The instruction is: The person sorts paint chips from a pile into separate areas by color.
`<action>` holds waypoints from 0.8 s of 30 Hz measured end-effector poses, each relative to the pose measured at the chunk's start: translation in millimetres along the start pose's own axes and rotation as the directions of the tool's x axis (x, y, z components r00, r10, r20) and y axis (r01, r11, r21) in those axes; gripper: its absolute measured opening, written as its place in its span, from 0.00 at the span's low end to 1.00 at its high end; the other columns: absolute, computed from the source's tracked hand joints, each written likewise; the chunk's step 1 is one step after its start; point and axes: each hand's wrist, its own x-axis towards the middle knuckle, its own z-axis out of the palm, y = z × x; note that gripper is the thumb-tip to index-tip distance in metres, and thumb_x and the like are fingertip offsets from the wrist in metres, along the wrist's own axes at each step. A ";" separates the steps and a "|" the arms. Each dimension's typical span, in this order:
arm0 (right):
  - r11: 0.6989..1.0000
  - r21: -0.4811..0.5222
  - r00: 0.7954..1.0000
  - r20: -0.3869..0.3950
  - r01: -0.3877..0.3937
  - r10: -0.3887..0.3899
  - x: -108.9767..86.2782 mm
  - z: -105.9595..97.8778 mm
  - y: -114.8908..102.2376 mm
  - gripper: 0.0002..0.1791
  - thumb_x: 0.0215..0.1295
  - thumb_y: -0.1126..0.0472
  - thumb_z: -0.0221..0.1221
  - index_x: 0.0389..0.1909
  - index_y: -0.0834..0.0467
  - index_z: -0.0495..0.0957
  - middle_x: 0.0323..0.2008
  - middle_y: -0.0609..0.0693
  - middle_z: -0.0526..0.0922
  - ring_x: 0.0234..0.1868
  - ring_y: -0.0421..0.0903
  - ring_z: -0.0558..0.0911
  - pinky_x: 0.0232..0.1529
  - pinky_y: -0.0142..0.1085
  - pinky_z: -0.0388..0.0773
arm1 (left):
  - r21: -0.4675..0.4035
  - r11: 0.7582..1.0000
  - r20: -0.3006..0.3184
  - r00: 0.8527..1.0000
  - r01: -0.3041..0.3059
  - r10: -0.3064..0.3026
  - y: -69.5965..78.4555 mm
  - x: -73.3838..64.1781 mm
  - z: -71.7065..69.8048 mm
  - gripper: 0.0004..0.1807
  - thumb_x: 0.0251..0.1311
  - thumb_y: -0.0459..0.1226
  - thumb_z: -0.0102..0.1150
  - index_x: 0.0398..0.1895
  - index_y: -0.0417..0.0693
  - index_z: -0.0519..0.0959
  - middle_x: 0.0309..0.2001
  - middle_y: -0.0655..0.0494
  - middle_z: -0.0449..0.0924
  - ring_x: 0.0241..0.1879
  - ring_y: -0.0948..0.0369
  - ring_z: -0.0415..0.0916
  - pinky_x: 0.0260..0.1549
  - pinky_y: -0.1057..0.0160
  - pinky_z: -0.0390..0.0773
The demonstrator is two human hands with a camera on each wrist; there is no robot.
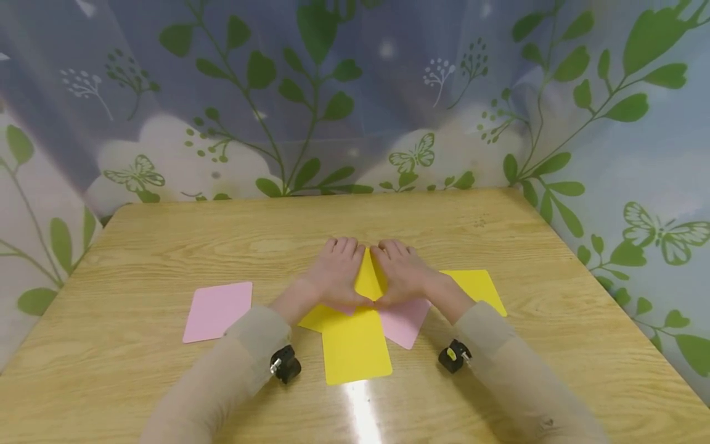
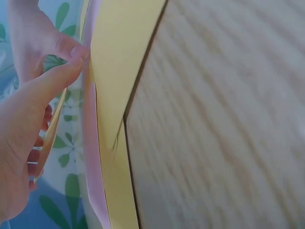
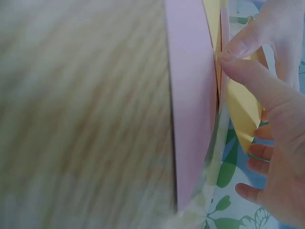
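Observation:
In the head view both hands meet over a loose pile of square cards. My left hand [image 1: 335, 268] and right hand [image 1: 405, 271] hold a raised yellow card [image 1: 367, 277] between them, their fingers along its two sides. The thumbs meet low in front of it, at the pile. Below them lies a yellow card [image 1: 357, 351], overlapping a pink card [image 1: 407, 322] at its right. The left wrist view shows fingertips at the edge of the raised yellow card [image 2: 53, 136]. From the right wrist, fingers reach behind this yellow card [image 3: 245, 109].
A single pink card [image 1: 216, 312] lies left of the pile, partly behind the left forearm. Another yellow card [image 1: 479, 290] lies to the right, beside the right forearm. The wooden table [image 1: 222, 234] backs onto a leaf-patterned curtain [image 1: 344, 135].

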 end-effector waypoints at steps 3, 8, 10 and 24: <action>1.000 -0.001 1.000 -0.020 0.005 -0.005 -7.9 -1.9 1.8 0.59 0.44 0.32 0.62 0.68 0.65 0.52 0.64 0.64 0.55 0.65 0.60 0.54 0.61 0.58 0.54 | 0.018 1.000 -0.034 0.999 -0.004 0.005 4.5 1.0 -1.5 0.64 0.39 0.79 0.38 0.68 0.38 0.55 0.63 0.43 0.57 0.62 0.49 0.53 0.61 0.49 0.51; 1.000 -0.010 0.998 -0.060 0.011 -0.011 -22.7 -4.4 9.4 0.56 0.44 0.31 0.62 0.66 0.65 0.56 0.62 0.62 0.58 0.63 0.58 0.56 0.60 0.57 0.56 | 0.028 0.999 -0.070 0.997 -0.019 0.021 15.4 7.4 -5.8 0.64 0.37 0.79 0.40 0.67 0.37 0.57 0.62 0.44 0.58 0.61 0.50 0.54 0.60 0.51 0.53; 1.000 -0.014 0.998 -0.060 0.009 -0.010 -28.0 -5.3 14.0 0.56 0.44 0.32 0.62 0.66 0.65 0.57 0.61 0.62 0.58 0.63 0.58 0.57 0.60 0.56 0.56 | 0.022 0.999 -0.077 0.997 -0.029 0.031 20.4 11.3 -6.4 0.64 0.38 0.79 0.41 0.67 0.37 0.57 0.62 0.43 0.58 0.62 0.49 0.54 0.60 0.51 0.54; 1.000 -0.021 0.992 -0.121 0.021 -0.023 -67.9 -1.6 53.5 0.57 0.39 0.31 0.65 0.63 0.66 0.60 0.57 0.62 0.62 0.59 0.60 0.61 0.56 0.57 0.62 | -0.006 0.999 -0.048 0.998 -0.049 0.048 64.1 42.3 -17.4 0.63 0.40 0.79 0.36 0.69 0.40 0.56 0.62 0.47 0.59 0.61 0.51 0.54 0.61 0.52 0.53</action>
